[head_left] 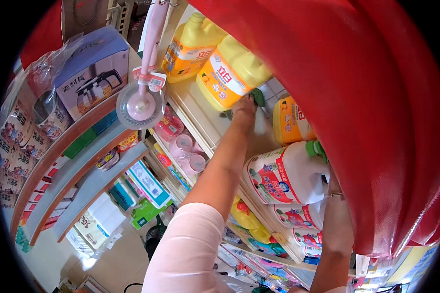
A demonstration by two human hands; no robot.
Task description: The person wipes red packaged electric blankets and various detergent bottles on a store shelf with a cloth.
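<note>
On the cream shelf (189, 104), my left hand (245, 105) presses down with a dark green cloth (257, 97) bunched under its fingers. Right beside it, a yellow jug of dish detergent (229, 75) leans at an angle, and a second yellow jug (190, 49) is farther back. Another yellow-orange jug (292, 122) is on the other side of the hand, partly covered by red sheeting. My right hand (335, 186) is by the handle side of a large white jug with a green cap (286, 175). Its fingers are mostly hidden, so its grip is unclear.
Glossy red sheeting (370, 110) hangs over the right side. A pink long-handled utensil (142, 104) with a clear round cover hangs at the shelf's corner. Side shelves hold a boxed glass teapot (95, 77) and tissue packs (95, 223). More white jugs (297, 216) sit below.
</note>
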